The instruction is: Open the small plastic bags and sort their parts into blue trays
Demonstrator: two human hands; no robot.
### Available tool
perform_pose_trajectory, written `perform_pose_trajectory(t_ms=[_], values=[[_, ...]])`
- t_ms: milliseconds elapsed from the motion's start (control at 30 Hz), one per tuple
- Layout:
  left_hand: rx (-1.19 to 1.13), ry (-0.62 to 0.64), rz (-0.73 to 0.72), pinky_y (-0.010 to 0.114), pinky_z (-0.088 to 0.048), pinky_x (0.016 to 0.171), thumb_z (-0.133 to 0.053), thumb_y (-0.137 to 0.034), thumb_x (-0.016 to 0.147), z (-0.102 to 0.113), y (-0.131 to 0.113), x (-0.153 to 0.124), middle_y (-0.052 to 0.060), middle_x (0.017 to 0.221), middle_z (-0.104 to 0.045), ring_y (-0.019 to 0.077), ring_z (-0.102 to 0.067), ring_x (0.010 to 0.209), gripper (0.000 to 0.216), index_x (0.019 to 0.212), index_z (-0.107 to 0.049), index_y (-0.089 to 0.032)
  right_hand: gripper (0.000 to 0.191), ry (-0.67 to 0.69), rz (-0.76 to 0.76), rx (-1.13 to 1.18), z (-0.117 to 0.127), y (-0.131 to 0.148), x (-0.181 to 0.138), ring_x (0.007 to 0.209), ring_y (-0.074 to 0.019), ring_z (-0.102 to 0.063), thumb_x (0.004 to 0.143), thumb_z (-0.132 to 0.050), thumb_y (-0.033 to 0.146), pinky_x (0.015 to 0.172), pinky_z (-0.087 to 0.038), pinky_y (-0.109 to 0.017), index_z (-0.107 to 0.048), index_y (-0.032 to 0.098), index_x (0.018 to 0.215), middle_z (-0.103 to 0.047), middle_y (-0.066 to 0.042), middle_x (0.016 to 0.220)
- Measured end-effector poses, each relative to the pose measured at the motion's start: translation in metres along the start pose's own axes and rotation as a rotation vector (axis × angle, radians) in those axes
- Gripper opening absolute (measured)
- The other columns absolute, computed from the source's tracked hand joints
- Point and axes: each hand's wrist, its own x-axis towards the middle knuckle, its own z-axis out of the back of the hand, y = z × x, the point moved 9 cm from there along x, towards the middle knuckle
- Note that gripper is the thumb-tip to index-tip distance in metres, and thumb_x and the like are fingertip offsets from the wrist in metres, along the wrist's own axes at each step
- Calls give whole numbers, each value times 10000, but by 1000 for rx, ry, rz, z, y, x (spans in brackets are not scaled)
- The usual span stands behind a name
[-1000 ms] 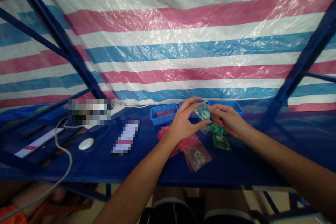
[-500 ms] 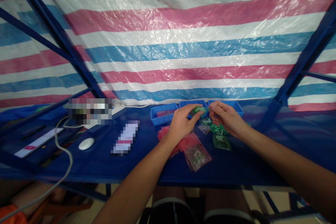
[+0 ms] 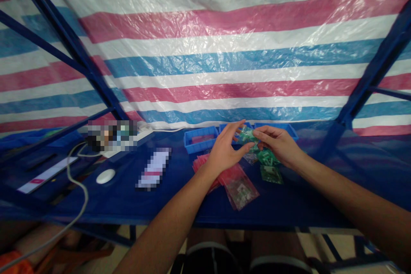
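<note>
My left hand and my right hand meet above the blue table and both pinch one small green bag between thumb and fingers. The left hand's other fingers are spread. Below the hands lie more green bags and a heap of red bags with small boards inside.
Three blue trays stand in a row behind the hands, against a striped tarpaulin. A white mouse with its cable, a white strip and blurred items lie to the left. Blue frame bars cross both sides.
The left hand's fingers closed over the green bag half a second ago and have spread again now. Both hands stay at the same spot above the bags.
</note>
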Motion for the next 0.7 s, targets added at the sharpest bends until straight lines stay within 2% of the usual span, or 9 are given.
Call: perform_pose_trajectory(t_ms=[133,200,333,433,533,600,700], values=[[109,34,-166,568,-454,1201,-825,-400,885,-1,-18,1,136,1583,-523,328,-498,1469,680,1502,-560,-298,321,-36,-66,127,1,-3,0,656,-111,-584,761,-937,468,583,-508,-254,-804,235,936,-720,-6,899],[140,57,-233,593,-420,1219,-801,-338,908,-4,-22,1,112,1564,-555,321,-507,1463,553,1434,-631,-319,353,-25,-89,177,0,-4,0,668,-108,-595,743,-953,445,583,-523,-244,-801,242,987,-729,-5,925],[128,37,-278,542,-466,1177,-693,-203,973,-2,-19,0,90,1369,-700,269,-608,1341,343,1305,-720,-285,378,20,-122,180,-5,-8,-1,612,-101,-595,757,-946,436,569,-520,-245,-794,248,1048,-734,6,864],[103,-10,-258,495,-508,1124,-686,-235,992,3,-17,1,92,1208,-767,250,-674,1212,238,1221,-752,-233,350,61,-142,168,-9,-8,-3,661,-131,-655,797,-912,472,584,-518,-254,-799,239,1032,-754,-15,869],[92,-66,-177,451,-562,1028,-676,-301,1011,9,-12,1,93,1114,-794,241,-719,1083,207,1176,-760,-208,347,107,-139,154,-15,-4,-6,678,-150,-660,864,-833,555,586,-507,-263,-786,216,917,-757,-44,843],[93,-88,-111,432,-580,995,-668,-336,1019,11,-8,1,94,1138,-797,242,-732,1068,246,1214,-746,-209,370,135,-112,108,-18,-1,-7,668,-151,-641,873,-815,577,582,-495,-271,-768,210,861,-747,-47,826],[92,-70,-39,438,-579,1036,-663,-374,1022,9,-3,0,101,1296,-757,254,-721,1162,377,1372,-665,-235,346,144,-62,14,-18,2,-6,627,-145,-599,851,-843,556,575,-473,-278,-762,222,889,-706,-16,765]])
